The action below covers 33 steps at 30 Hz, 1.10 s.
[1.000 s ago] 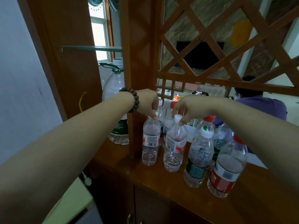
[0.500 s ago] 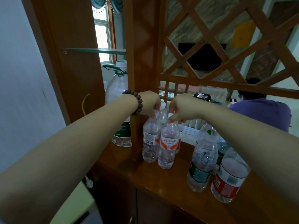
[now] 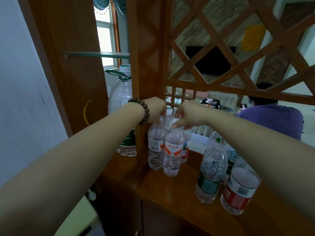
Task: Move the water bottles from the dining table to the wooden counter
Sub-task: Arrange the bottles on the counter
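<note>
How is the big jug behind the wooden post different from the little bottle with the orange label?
The big jug is far taller and wider than the orange-label bottle. The jug carries a green label and a green carry strap; the bottle has neither. The right hand pinches the small bottle's cap, while the jug stands untouched. Both are clear plastic, upright on the wooden counter.

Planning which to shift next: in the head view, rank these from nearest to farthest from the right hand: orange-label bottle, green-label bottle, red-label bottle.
1. Orange-label bottle: right hand on its cap.
2. Green-label bottle: below the right forearm.
3. Red-label bottle: near the counter's front edge, rightmost.
</note>
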### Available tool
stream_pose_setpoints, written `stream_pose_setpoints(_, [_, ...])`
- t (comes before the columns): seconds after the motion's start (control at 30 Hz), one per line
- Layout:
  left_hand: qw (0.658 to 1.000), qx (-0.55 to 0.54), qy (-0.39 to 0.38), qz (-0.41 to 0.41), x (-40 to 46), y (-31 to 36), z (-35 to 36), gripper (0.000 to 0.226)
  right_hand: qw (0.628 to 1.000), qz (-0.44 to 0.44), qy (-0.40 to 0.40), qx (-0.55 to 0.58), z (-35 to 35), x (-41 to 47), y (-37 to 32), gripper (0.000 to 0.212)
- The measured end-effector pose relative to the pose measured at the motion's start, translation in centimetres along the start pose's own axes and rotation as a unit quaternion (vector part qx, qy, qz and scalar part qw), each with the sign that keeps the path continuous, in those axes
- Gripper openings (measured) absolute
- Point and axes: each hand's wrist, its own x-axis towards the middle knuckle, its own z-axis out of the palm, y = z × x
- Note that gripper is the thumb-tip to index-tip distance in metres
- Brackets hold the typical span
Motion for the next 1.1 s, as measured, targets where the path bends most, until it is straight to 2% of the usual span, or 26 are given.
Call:
stream_pose_setpoints(0.13, [0.999,-0.024,0.026,0.022,-0.3,-0.3,-0.2,0.041,1.0,-0.007,0.013,0.014,-1.4,-1.1,0.8,0.046])
stream_pose_setpoints(0.23, [0.992,-0.09,0.075,0.041,-0.1,-0.3,-0.8,0.041,1.0,-0.006,0.024,-0.002,-3.1,-3.0,1.6,0.035])
stream_pose_setpoints(0.4, [0.957,-0.228,0.139,0.116,1.6,3.2,-2.9,0.029,0.998,0.026,0.061,-0.003,-6.3,-7.2,4.6,0.024])
stream_pose_setpoints(0.53, [0.948,-0.246,0.111,0.17,3.9,7.7,-3.0,0.028,0.993,0.065,0.073,-0.064,-7.3,-10.1,7.5,0.026])
stream_pose_setpoints(0.7, [0.966,-0.18,0.023,0.184,6.6,11.1,-2.0,0.052,0.991,0.112,0.011,-0.077,-6.5,-12.5,10.0,0.057])
stream_pose_setpoints(0.77, [0.967,-0.174,0.002,0.188,7.4,11.4,-1.5,0.048,0.99,0.121,-0.007,-0.076,-5.5,-12.5,10.7,0.06])
stream_pose_setpoints(0.9, [0.962,-0.194,-0.005,0.193,8.4,11.2,-0.5,0.028,0.99,0.111,-0.011,-0.081,-4.1,-11.6,11.6,0.048])
stream_pose_setpoints(1.1, [0.96,-0.225,0.012,0.166,8.2,9.7,-1.0,0.03,0.991,0.098,0.033,-0.085,-4.0,-10.3,11.2,0.035])
